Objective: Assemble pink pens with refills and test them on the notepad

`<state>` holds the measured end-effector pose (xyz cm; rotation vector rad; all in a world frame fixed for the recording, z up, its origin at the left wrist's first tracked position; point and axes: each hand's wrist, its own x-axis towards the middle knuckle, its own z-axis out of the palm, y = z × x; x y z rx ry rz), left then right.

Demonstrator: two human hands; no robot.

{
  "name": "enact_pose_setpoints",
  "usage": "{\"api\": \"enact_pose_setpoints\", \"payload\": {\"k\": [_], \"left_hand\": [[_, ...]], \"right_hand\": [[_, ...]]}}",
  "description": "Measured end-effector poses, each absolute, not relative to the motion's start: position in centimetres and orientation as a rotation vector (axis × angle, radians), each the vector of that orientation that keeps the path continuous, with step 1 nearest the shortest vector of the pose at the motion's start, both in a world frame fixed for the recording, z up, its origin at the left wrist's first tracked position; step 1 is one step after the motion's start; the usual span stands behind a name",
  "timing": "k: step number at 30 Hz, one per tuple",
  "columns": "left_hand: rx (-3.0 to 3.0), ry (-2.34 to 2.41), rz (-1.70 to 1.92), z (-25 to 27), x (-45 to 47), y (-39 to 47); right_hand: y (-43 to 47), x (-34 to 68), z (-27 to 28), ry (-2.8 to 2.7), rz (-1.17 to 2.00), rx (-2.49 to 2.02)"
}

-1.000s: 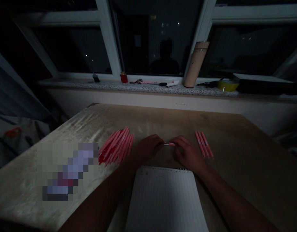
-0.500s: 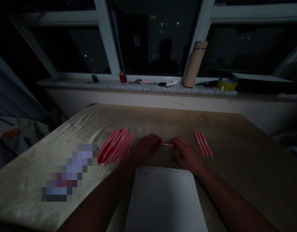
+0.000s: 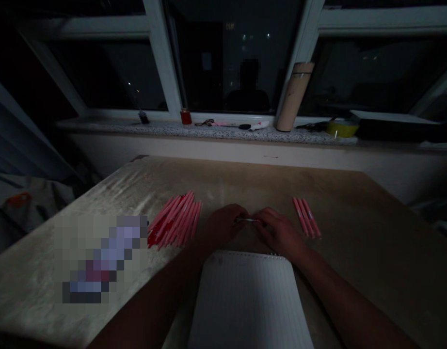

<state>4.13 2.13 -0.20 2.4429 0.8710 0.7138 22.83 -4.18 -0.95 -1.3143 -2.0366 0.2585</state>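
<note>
Both hands meet above the middle of the table, just beyond the notepad. My left hand is closed, its fingers pinching one end of a slim pink pen. The pen's other end sits in the closed fingers of my right hand. Between the fingertips only a short, pale-marked stretch of the pen shows; the rest is hidden. Left of my left hand lies a loose heap of pink pens with some red among them. On the right, beyond my right hand, 3 pink pens lie side by side.
A lined spiral notepad lies in front of me between my forearms. A blurred-out object rests on the table at left. On the windowsill stand a red jar, a tall cardboard tube and yellow tape.
My hands have drawn slightly closer together, and less of the pen's pink shows between them. The heap, the 3 pens at right and the notepad have stayed put.
</note>
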Motion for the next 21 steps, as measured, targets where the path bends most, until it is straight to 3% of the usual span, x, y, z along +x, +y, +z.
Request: {"api": "enact_pose_setpoints", "payload": {"k": [7,21], "left_hand": [[2.453,0.982,0.756,-0.1,3.1,3.1],[2.599,1.126,0.480,-0.5,2.5,3.7]], "right_hand": [[-4.1,23.4,-1.2,-2.010,0.243,-1.398],[-3.9,23.9,-1.4,-2.015,0.198,-1.523]]}}
